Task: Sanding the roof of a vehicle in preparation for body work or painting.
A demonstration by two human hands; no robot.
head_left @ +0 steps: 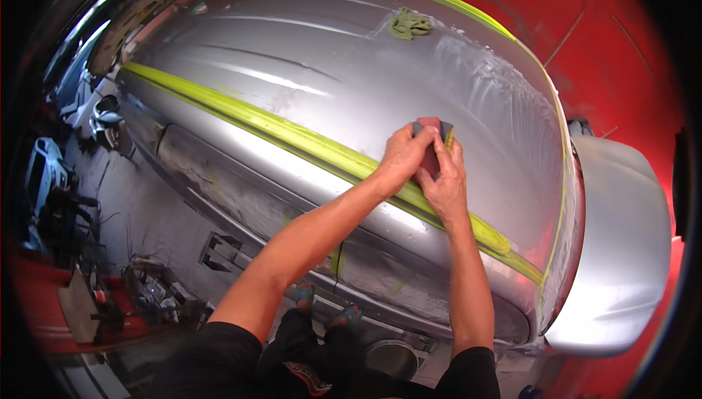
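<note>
Both my hands are over the silver car roof [365, 88], close to its near edge. My left hand [404, 154] and my right hand [447, 183] meet with fingertips together on a small sanding block [429, 122]. The block has a pinkish top and a dark grey and maroon sheet about it. A thin yellow-green edge shows beside the right fingers. My hands cover most of the block, and its underside is hidden. Yellow-green masking tape [270, 125] runs along the near roof edge below my wrists. Whitish streaks coat the roof toward the right.
A crumpled green cloth [409, 24] lies on the far part of the roof. The silver raised tailgate [614, 238] stands out at the right. Clear film covers the side windows. A bucket [392, 359] stands near my feet, and boxes [80, 304] and clutter fill the lower left.
</note>
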